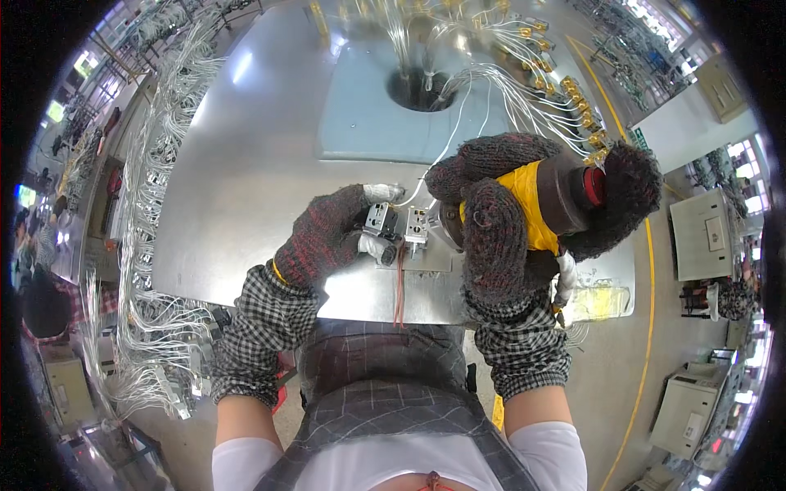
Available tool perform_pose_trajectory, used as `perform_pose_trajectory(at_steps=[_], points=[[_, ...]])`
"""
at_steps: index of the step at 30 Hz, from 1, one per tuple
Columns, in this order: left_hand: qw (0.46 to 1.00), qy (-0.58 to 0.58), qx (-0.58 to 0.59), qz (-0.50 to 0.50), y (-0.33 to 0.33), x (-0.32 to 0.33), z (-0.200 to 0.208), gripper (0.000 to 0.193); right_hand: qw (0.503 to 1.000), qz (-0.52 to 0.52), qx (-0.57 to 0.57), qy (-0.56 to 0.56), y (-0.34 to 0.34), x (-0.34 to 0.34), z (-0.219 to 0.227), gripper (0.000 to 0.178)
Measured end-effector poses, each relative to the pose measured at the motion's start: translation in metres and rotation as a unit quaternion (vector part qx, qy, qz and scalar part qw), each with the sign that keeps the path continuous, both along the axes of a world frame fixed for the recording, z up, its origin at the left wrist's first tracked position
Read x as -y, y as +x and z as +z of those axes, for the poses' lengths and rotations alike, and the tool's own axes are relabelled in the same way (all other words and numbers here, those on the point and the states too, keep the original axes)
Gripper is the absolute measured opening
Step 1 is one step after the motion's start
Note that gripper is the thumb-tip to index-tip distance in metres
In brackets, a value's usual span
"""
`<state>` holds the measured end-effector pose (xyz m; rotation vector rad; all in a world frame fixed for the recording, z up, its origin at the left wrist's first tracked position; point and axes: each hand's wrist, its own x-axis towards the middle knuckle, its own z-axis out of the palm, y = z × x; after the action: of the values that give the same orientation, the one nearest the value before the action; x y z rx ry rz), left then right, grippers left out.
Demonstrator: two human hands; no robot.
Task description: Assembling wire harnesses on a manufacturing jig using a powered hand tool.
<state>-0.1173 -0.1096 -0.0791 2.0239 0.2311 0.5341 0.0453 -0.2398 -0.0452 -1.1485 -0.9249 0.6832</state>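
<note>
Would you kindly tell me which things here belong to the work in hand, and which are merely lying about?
In hand:
left hand on small metal connector block
right hand gripping yellow power tool
white wire

Lying about:
wire bundles at left
clear plastic bag
round table hole

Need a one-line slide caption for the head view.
Gloved left hand steadies a small metal connector block on the steel table while the gloved right hand applies a yellow power tool.

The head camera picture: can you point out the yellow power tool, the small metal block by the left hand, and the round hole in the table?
yellow power tool [532, 204], head view, on its yellow body.
small metal block [379, 219], head view, on its top face.
round hole [417, 90], head view, on its dark opening.
</note>
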Motion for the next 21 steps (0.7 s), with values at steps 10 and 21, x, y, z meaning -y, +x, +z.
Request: perform_pose_trajectory(at_steps=[10, 21], points=[[0.999, -0.006, 0.021, 0.038, 0.016, 0.025, 0.037, 0.066, 0.93, -0.094, -0.296, 0.195, 0.016, 0.014, 0.002, 0.036], [0.965, 0.132, -0.221, 0.056, 0.026, 0.034, 0.062, 0.061, 0.917, 0.154, -0.229, 0.286, 0.06, 0.036, 0.011, 0.069]])
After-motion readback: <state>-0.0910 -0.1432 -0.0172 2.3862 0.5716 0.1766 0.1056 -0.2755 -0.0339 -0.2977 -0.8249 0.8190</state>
